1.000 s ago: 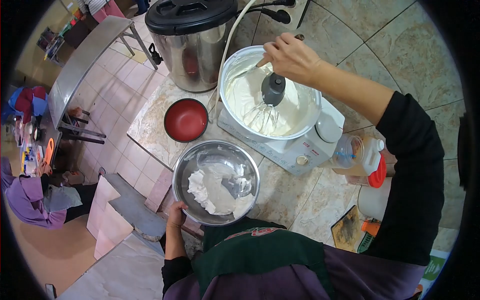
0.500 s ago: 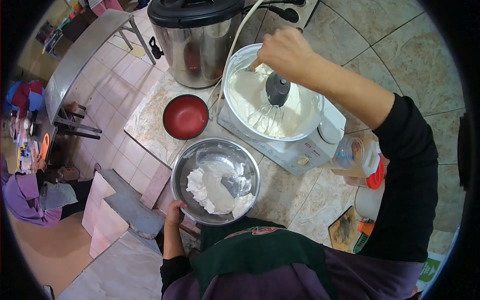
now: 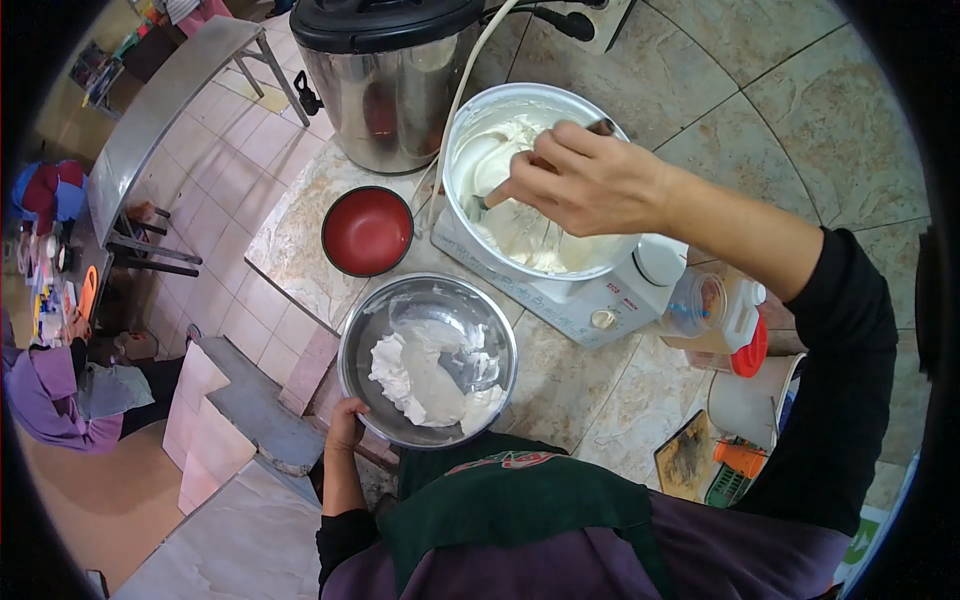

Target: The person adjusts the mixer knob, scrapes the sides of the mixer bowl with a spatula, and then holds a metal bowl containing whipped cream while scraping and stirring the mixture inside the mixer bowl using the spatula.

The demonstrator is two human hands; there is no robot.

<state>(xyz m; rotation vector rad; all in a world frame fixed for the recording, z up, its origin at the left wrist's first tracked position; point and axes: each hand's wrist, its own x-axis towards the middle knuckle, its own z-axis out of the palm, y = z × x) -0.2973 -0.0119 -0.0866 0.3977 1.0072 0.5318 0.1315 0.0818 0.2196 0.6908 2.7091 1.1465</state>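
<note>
My right hand [image 3: 590, 180] is closed around a wooden-handled spatula [image 3: 494, 197] over the white mixer bowl [image 3: 452, 205]. Thick white cream [image 3: 490, 150] fills that bowl, and the whisk in it is mostly hidden behind my hand. The spatula's tip dips toward the cream, though its full shape does not show. With my left hand [image 3: 347, 424] I grip the near left rim of a steel bowl [image 3: 352, 375]. White cream [image 3: 405, 385] lies in a clump inside the steel bowl, with smears on its wall.
A red bowl [image 3: 367, 231] stands beside the steel bowl. Behind it is a large metal urn [image 3: 390, 110] with a black lid. The mixer base [image 3: 600, 312], a plastic jug [image 3: 735, 315] and a stained board [image 3: 684, 458] are to the right. Another person [image 3: 70, 390] is at far left.
My right hand has moved from the bowl's far rim toward its middle with the spatula, now covering the whisk. My left hand stays on the steel bowl.
</note>
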